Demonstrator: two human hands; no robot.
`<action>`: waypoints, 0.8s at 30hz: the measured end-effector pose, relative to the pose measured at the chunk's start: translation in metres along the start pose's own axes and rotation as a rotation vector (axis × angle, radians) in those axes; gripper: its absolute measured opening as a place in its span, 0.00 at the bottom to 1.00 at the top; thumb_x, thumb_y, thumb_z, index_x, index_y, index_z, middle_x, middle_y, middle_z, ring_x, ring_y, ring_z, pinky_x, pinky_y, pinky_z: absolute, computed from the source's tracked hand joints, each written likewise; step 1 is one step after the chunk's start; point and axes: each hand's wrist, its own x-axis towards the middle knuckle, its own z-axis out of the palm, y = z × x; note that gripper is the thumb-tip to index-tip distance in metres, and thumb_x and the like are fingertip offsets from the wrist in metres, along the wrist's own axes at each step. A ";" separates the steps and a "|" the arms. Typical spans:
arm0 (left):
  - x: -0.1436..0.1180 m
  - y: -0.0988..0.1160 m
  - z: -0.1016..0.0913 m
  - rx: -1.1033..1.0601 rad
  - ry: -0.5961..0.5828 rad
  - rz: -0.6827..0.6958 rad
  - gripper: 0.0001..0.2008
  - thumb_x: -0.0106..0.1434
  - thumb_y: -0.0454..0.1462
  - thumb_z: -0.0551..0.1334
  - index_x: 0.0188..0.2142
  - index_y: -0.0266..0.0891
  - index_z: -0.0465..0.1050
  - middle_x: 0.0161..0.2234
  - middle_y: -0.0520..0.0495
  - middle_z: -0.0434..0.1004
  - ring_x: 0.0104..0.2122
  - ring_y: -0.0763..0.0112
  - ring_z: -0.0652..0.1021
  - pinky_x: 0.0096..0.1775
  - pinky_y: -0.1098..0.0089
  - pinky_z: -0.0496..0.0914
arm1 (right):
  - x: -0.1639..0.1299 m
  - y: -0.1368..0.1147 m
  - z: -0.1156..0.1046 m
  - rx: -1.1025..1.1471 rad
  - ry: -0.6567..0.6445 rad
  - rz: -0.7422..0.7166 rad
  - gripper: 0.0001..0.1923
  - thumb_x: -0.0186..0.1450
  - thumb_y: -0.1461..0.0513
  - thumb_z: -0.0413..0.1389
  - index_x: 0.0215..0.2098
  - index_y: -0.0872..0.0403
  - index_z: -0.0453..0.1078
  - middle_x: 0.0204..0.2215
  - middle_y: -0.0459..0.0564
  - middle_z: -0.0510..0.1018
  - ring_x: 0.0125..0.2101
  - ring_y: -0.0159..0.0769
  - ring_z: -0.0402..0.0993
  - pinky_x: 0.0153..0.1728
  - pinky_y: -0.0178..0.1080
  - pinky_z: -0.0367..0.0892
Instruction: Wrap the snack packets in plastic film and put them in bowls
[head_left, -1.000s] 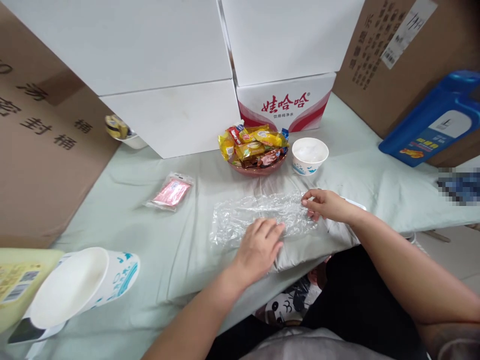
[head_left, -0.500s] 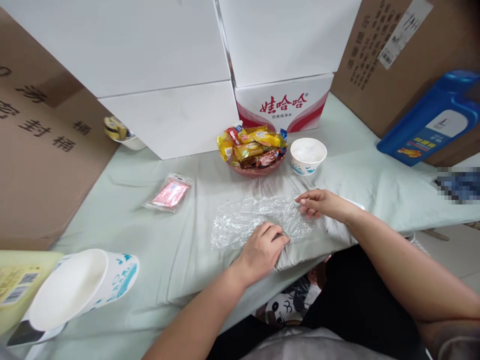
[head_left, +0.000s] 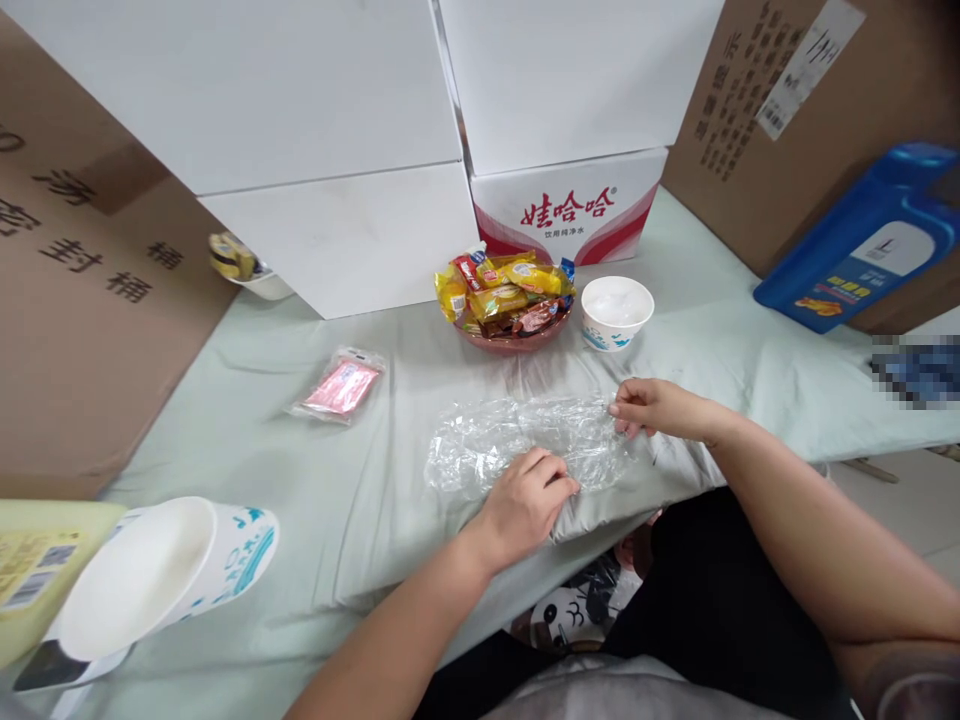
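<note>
- Now your left hand (head_left: 527, 503) has curled: a second ago the fingers lay flat on the near edge of the sheet of clear plastic wrap (head_left: 525, 440); at this moment they are bent in, and the grip pinches that near edge between thumb and fingertips.
- Your right hand (head_left: 660, 409) has slid a little along the wrap's right end, and its grip is pressed together on that corner, fingertips nipping the film.
- The wrap itself lies crumpled on the pale green cloth of the bench (head_left: 300, 470), close to the front edge, between your two hands; its far edge has drawn in slightly since a second ago, so the sheet looks narrower and more bunched.
- To my eye, that means the film is now held at two points rather than merely pressed down, so it is ready to be lifted or pulled taut.
- Beyond it, untouched, stand the bowl of wrapped snacks (head_left: 510, 300) and the paper cup (head_left: 616, 312), just beside each other; the pink packet (head_left: 341, 386) lies well to the left.
</note>
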 end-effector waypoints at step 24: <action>-0.012 -0.028 -0.072 -0.110 0.301 -0.527 0.08 0.66 0.40 0.57 0.39 0.42 0.74 0.38 0.47 0.76 0.39 0.68 0.76 0.42 0.66 0.71 | 0.018 0.004 0.024 -0.492 0.353 -0.259 0.13 0.55 0.71 0.51 0.32 0.51 0.74 0.34 0.48 0.79 0.35 0.36 0.74 0.39 0.36 0.66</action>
